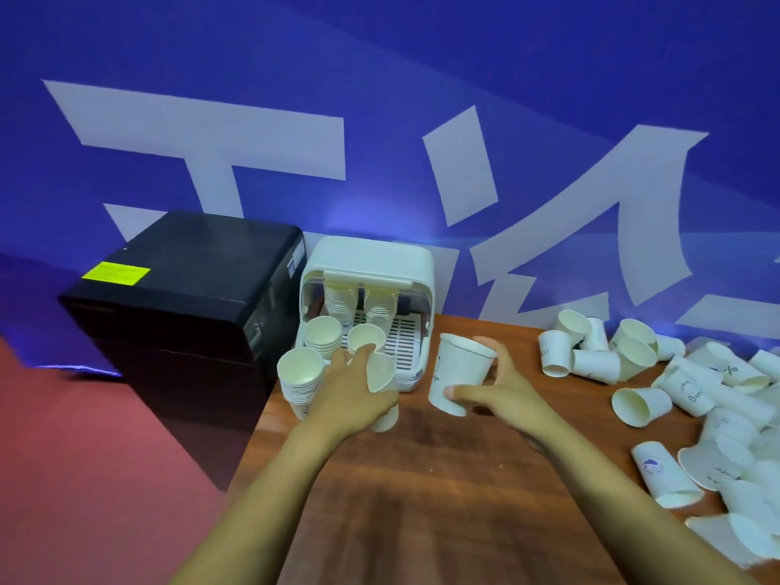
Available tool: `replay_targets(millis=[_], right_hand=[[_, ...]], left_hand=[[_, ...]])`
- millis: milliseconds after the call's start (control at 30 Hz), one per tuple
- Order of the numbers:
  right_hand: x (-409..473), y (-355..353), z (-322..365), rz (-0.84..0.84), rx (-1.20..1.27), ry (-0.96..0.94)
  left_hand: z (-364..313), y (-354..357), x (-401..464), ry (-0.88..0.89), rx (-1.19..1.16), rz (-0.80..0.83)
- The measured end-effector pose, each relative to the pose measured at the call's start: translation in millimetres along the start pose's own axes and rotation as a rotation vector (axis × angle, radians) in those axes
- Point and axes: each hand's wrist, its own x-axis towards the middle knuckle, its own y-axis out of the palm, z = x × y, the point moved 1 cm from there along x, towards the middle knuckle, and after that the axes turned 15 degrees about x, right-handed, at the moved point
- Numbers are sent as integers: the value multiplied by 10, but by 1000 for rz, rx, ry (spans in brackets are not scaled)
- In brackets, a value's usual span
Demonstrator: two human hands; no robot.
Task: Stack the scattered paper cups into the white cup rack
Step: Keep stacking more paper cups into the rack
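Two cup stacks (356, 304) fill the white rack (415, 268); both hands' fingers (466, 391) grip single cups (460, 373).

A blue wall (548, 57) with large pale lettering (219, 133) fills the back. A dark wooden desk (422, 479) meets it. Beside the desk's left edge stands a black cabinet (190, 297), perhaps an appliance, bearing a yellow label (116, 274). The floor (84, 458) looks reddish.

wall banner (380, 120): huge white strokes, can't read them
yellow sticker (116, 274): print too tiny for me
cup (692, 384): "Ben…", I think
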Motion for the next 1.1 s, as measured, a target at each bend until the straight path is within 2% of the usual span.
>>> replay_targets(millis=[233,500,833,1100], right_hand=[[377,51,-22,2,41,35],[615,36,-134,38,-194,56],[1135,682,33,-8,-194,-15],[1506,1114,-111,-95,-231,-83]], left_hand=[[-37,-148,218,-66,35,12],[90,-50,480,-77,107,97],[579,-558,1074,-39,175,-85],[913,-488,1457,-43,155,-116]])
